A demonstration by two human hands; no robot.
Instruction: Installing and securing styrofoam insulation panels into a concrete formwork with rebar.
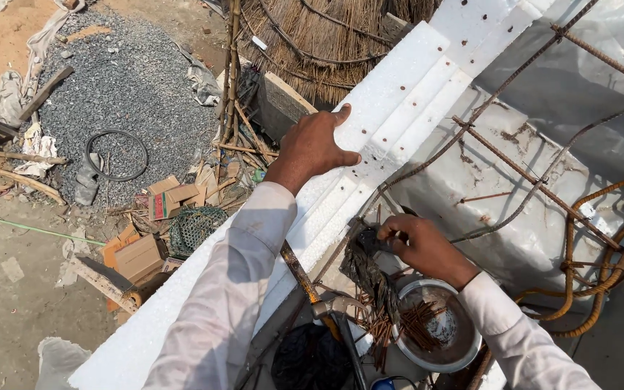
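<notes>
Left hand (314,146) fingers lie flat and together on the white foam board (399,108) edging the formwork; light, brittle, best held by its edge. Right hand (420,245) fingers are clamped on rusty nails (380,328) above the metal bowl (464,347): stiff and sharp.

— What is the left hand (317,148) doing?
— It is lying flat, fingers spread, pressing on the white foam board (406,94), the sleeved arm reaching forward.
— And the right hand (419,244)?
— It is curling closed beside that board's near edge, wrist bending inward.
</notes>
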